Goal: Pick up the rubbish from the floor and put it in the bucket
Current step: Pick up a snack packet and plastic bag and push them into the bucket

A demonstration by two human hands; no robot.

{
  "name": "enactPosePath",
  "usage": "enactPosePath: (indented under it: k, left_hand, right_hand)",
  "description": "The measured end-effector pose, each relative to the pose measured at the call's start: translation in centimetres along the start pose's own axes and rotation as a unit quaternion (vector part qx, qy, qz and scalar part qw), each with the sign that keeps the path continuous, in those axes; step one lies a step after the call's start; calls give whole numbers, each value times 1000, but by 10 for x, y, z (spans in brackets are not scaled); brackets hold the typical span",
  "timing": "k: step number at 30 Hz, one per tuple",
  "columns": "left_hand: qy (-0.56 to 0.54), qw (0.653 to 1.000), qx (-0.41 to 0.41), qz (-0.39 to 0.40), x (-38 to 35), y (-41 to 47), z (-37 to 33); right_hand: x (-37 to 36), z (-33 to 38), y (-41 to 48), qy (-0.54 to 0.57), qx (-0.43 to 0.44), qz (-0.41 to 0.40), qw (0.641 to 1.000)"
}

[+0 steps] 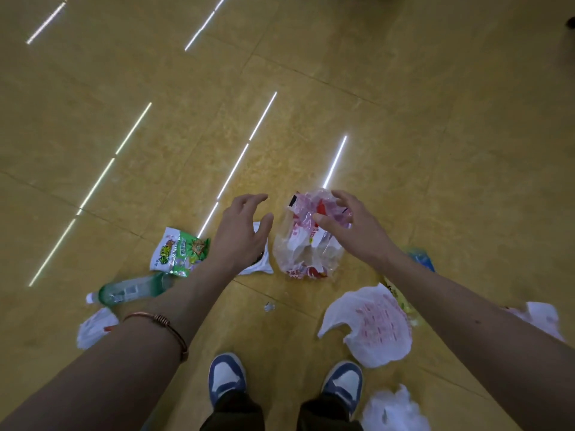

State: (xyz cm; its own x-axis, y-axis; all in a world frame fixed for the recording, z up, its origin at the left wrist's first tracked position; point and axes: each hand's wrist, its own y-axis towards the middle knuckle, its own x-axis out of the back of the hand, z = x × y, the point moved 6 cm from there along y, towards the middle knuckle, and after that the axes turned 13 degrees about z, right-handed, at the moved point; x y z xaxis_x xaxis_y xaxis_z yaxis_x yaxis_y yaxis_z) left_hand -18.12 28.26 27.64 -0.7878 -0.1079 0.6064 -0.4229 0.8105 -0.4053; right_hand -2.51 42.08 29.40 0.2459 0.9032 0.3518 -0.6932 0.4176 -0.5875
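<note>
My right hand [348,225] hovers at a clear plastic bag with red print [305,247] on the yellow floor. Its thumb and fingers are spread on either side of the bag's crumpled top. My left hand [239,231] is open, fingers curled apart, above a white wrapper [259,267] that it partly hides. Other rubbish lies around: a green snack packet [179,251], a green plastic bottle [130,290], and a white bag with red dots [373,328]. No bucket is in view.
More litter: a white bag [93,328] at the left, a blue wrapper [423,259], a yellow wrapper [401,301], crumpled white plastic [395,409] and another white bag [541,318] at the right. My shoes [225,374] stand below the hands.
</note>
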Motion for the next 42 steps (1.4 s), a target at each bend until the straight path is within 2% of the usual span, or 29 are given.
enactPosePath:
  k: [11, 17, 20, 23, 25, 28, 33, 37, 42]
  left_hand:
    - [62, 997, 36, 6, -77, 79, 133]
    - [183, 982, -4, 39, -92, 127, 163]
    - [215, 973, 37, 74, -99, 146, 182]
    - [238, 951, 126, 154, -121, 154, 211]
    - [243, 933, 181, 194, -138, 154, 232]
    - [232, 920, 228, 217, -155, 150, 253]
    - [199, 917, 265, 223, -165, 136, 260]
    - [201, 912, 285, 217, -177, 131, 269]
    - [170, 933, 267, 171, -186, 127, 270]
  right_hand:
    - [-60, -97, 131, -107, -2, 39, 994]
    - [-73, -128, 188, -176, -28, 47, 983]
    - [-81, -146, 211, -194, -94, 74, 974]
    - [-94, -168, 227, -248, -163, 117, 948]
    - [-104, -180, 232, -296, -178, 141, 928]
    - [-115, -190, 235, -317, -176, 147, 920]
    - [-125, -203, 232, -342, -192, 157, 906]
    - [-139, -218, 227, -394, -198, 174, 880]
    - [-155, -232, 227, -363, -188, 177, 895]
